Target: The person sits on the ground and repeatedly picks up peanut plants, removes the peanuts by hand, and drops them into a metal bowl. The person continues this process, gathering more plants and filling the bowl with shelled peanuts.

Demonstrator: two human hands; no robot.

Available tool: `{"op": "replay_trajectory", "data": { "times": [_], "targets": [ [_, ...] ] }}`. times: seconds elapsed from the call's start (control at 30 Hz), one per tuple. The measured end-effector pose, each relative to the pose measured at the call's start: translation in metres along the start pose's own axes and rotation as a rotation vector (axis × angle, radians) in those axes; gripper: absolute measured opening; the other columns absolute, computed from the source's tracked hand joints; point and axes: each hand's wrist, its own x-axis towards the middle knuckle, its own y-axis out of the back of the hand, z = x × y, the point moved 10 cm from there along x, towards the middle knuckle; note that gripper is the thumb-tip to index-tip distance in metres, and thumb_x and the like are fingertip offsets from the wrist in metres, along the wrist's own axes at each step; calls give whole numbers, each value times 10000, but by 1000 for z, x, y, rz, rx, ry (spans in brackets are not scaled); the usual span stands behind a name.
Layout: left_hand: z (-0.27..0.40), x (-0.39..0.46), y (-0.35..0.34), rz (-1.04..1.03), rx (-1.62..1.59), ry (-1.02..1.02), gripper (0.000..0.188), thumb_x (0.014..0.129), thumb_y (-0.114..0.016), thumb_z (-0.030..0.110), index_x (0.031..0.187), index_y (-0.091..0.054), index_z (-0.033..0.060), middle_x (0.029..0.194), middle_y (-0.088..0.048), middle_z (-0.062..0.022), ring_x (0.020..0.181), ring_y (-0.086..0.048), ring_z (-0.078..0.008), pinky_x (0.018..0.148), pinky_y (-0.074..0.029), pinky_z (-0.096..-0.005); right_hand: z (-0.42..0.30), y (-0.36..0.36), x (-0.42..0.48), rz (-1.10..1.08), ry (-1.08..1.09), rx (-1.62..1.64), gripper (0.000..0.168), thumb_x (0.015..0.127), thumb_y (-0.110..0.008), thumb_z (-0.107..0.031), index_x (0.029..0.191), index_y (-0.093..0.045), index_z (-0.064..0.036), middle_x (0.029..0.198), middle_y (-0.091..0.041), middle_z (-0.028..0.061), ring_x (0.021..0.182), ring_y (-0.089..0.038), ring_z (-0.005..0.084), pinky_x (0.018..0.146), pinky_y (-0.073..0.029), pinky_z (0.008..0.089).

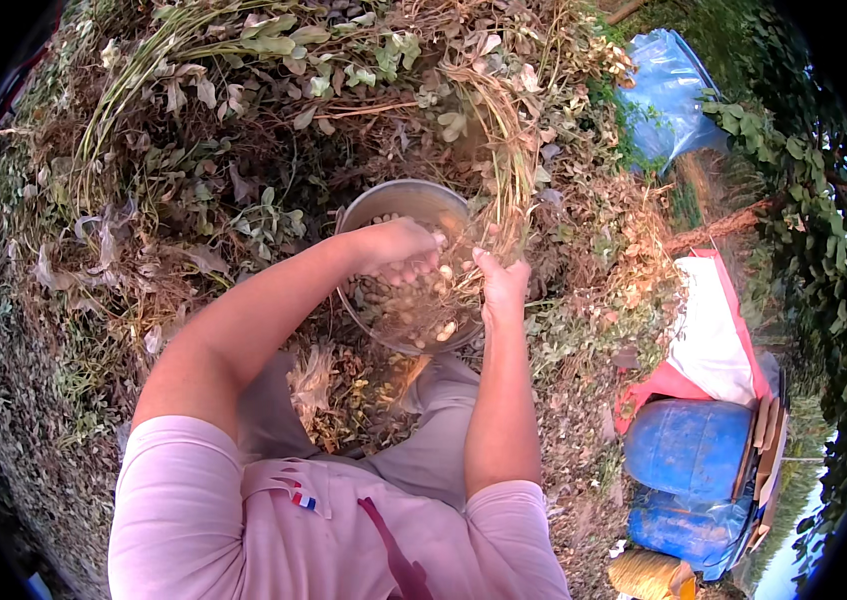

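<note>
A round grey bucket [402, 189] stands between my knees, with peanuts in their shells [393, 304] in it. My right hand [506, 285], at the bucket's right rim, is closed around a bundle of dried peanut plants [509, 161]. Their stems arch up and away from me, and the tangled root end hangs over the bucket. Several pale pods [446, 330] show among these roots. Over the bucket's mouth, my left hand [404, 247] has curled fingers close to the roots. Whether those fingers hold a pod is unclear, as they are partly hidden and blurred.
Heaped peanut plants [190, 172] surround the bucket on the far side and left. To the right are blue plastic barrels [690, 450], a red and white sheet [716, 330], a yellow sack [648, 574] and a blue plastic sheet [667, 97]. A tree branch [723, 229] reaches in there.
</note>
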Motion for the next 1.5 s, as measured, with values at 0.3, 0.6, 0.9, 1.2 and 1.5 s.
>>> {"op": "replay_trajectory", "data": {
  "times": [0.3, 0.6, 0.9, 1.2, 1.5],
  "targets": [
    [-1, 10, 7, 141, -81, -147, 312, 930, -477, 307, 776, -566, 51, 544, -452, 26, 408, -335, -71, 367, -236, -235, -4, 15, 8, 168, 177, -164, 270, 795, -616, -5, 1055, -560, 40, 884, -632, 87, 693, -582, 149, 635, -465, 273],
    [-2, 6, -2, 135, 25, -88, 277, 904, -469, 284, 972, -573, 36, 655, -525, -17, 470, -385, -88, 405, -313, -240, -4, 4, 3, 164, 187, -247, 310, 801, -631, -49, 1086, -552, 45, 928, -629, 85, 782, -566, 141, 732, -441, 286],
    [12, 10, -9, 165, 261, -334, 333, 881, -588, 352, 873, -596, 19, 699, -593, -38, 618, -524, -101, 560, -427, -267, 5, -16, 0, 13, 73, -76, 322, 778, -651, -22, 1083, -562, 25, 950, -624, 60, 823, -576, 138, 740, -455, 273],
    [33, 2, -2, 81, 589, -298, 188, 751, -534, 138, 802, -637, -12, 747, -644, -114, 676, -615, -205, 630, -482, -332, 29, -40, -10, -400, -107, -294, 480, 704, -729, -31, 1141, -531, -22, 1024, -615, 55, 910, -583, 149, 812, -463, 297],
    [50, -11, -31, 281, 1336, -348, 140, 661, -626, 139, 760, -654, 44, 748, -642, -151, 741, -638, -306, 667, -511, -395, 52, -41, -4, -324, 23, -967, 923, 541, -825, -167, 1320, -364, 13, 1217, -522, 215, 1141, -511, 318, 946, -410, 367]
  ]
}}
